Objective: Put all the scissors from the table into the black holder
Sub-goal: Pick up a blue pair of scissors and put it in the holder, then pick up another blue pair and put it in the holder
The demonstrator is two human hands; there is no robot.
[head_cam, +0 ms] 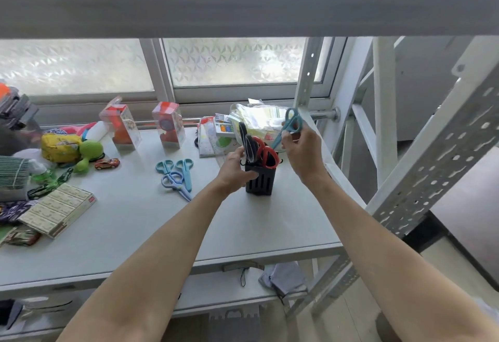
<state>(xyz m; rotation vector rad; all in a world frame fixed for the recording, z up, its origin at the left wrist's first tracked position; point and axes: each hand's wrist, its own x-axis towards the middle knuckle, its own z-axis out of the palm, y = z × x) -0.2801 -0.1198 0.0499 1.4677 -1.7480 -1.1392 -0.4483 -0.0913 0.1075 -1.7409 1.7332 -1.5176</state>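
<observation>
Holding teal scissors above the black holder.
Right hand pinches the scissors, tip down, at the holder's 1 o'clock; left hand curls round the holder's side. Red scissors and black scissors stand inside. Three loose pairs lie on the table at its 9 o'clock.

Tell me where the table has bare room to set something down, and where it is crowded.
Bare room: the near strip of the table, between the flat box on the left and the black holder on the right, below the scissors still lying flat. Crowded: the left edge around the green toy and toy car, and the back row of clear boxes.
</observation>
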